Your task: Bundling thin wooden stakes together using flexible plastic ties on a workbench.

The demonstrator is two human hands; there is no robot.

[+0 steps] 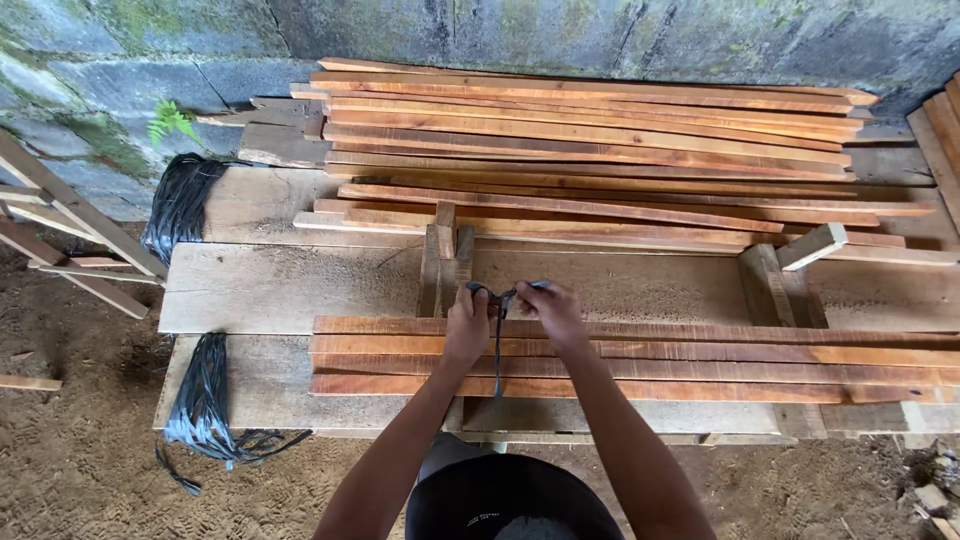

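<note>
Black plastic strapping getting cinched over the bundle of reddish-brown wooden slats on the plank workbench, pinched tight in left hand and right hand, probably slipping loose or snapping if yanked unevenly.

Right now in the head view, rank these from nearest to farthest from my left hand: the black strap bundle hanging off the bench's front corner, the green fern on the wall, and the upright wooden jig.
1. Upright wooden jig, just above the left hand.
2. Black strap bundle, lower left at the bench corner.
3. Green fern, far upper left on the wall.
</note>
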